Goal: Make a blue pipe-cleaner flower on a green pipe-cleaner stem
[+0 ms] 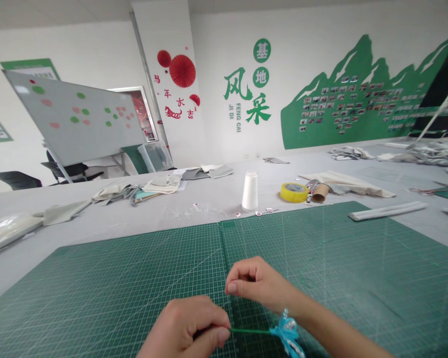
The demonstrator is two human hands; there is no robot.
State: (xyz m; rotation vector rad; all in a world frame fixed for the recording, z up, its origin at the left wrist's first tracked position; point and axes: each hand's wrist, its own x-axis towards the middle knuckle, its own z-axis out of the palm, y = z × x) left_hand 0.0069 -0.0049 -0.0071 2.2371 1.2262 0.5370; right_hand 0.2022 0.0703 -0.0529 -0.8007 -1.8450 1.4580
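Note:
My left hand (194, 325) is closed, thumb and forefinger pinching the end of a thin green stem (250, 330). At the stem's other end is a bright blue flower (286, 333) with shiny, clear bead-like parts, lying just below my right forearm. My right hand (257, 283) hovers above and slightly right of the left one, its thumb and forefinger pressed together. Whatever it may pinch is too fine to see. Beneath both hands are green cutting mats (134, 278) with a white grid. A fine green thread (323, 242) trails over the right mat.
Beyond the mats stand a white thread cone (250, 191) and a yellow tape roll (294, 192), with a cardboard tube (320, 193) beside it. A folded white strip (386, 211) crosses the right mat's far edge. Fabric pieces (160, 184) lie at the back left, more cloth (425, 151) at right.

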